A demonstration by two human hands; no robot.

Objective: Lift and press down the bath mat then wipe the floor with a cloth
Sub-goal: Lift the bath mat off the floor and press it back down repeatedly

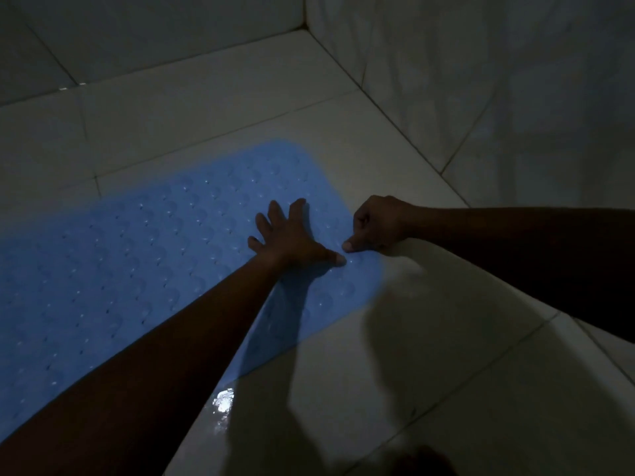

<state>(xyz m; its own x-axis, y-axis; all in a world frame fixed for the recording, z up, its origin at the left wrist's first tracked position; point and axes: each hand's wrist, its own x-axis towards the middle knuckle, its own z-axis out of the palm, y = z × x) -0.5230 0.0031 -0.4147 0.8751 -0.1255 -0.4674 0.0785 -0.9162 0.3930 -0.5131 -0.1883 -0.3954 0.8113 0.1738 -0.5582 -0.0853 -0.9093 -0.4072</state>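
my left hand (292, 237) lies flat on the blue bath mat (137, 255), fingers spread and released. at its 3 o'clock my right hand (376, 225) is curled, thumb tip on the mat's edge; in this dimness i cannot tell if it grasps anything. the mat lies on the tiled floor (446, 372), cut off toward 9 o'clock. a wet glint (223, 400) shows at 7 o'clock.

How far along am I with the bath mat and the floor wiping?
The bath mat lies flat, so lifting may be done. Pressing is in hand: left hand spread flat on it, right hand thumb at its edge. Wiping the floor is left; no cloth in view.
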